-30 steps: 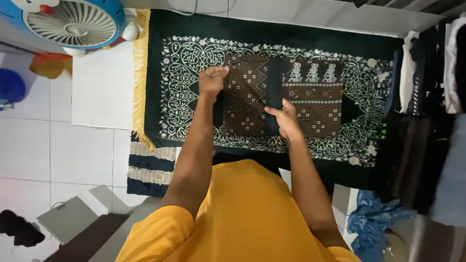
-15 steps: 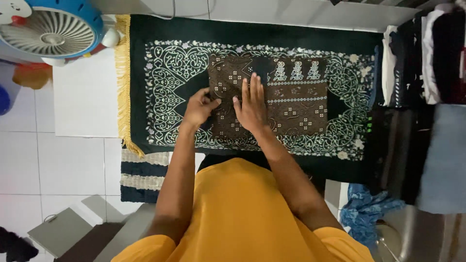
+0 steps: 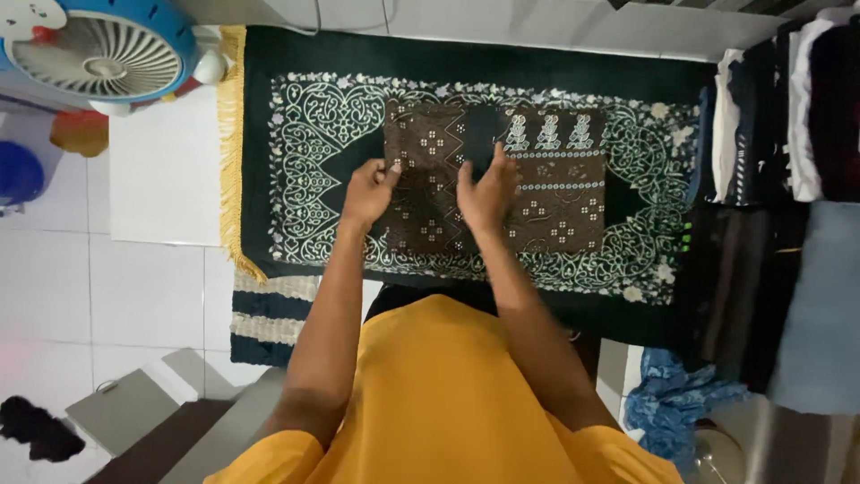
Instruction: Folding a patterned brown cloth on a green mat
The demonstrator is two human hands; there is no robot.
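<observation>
- We see the brown patterned cloth [image 3: 537, 188] lying folded on the dark green rug [image 3: 296, 134], mid-rug, straight ahead of us.
- Our left hand [image 3: 369, 192] pinches the cloth's left edge; our right hand [image 3: 488, 190] grips a dark fold near its middle. The hands are apart, both closed on the cloth.
- A blue fan [image 3: 103, 54] stands far left, beyond the rug's yellow fringe [image 3: 231, 152].
- Folded clothes [image 3: 779, 116] are stacked on the right, a blue rag [image 3: 681, 394] lower right, a striped mat [image 3: 269, 314] by our left arm.
</observation>
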